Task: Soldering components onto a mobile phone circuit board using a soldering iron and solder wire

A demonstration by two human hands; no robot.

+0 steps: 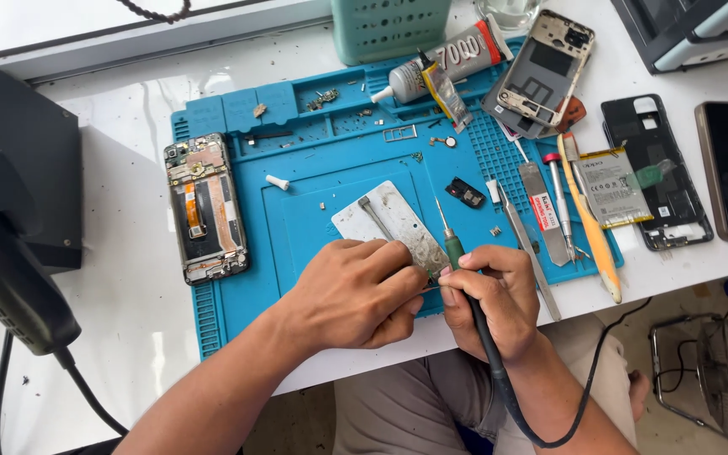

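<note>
Underneath, scuffed rectangular metal plate (398, 223).

Two hands (355, 295) work here. One soldering iron (452, 248), one metal plate (398, 223), one blue mat (313, 168), one glue tube (448, 63), and perhaps four opened phones or phone shells (206, 206).

A phone repair bench: blue work mat (313, 219), opened phones (205, 208), screwdrivers (559, 195).
</note>
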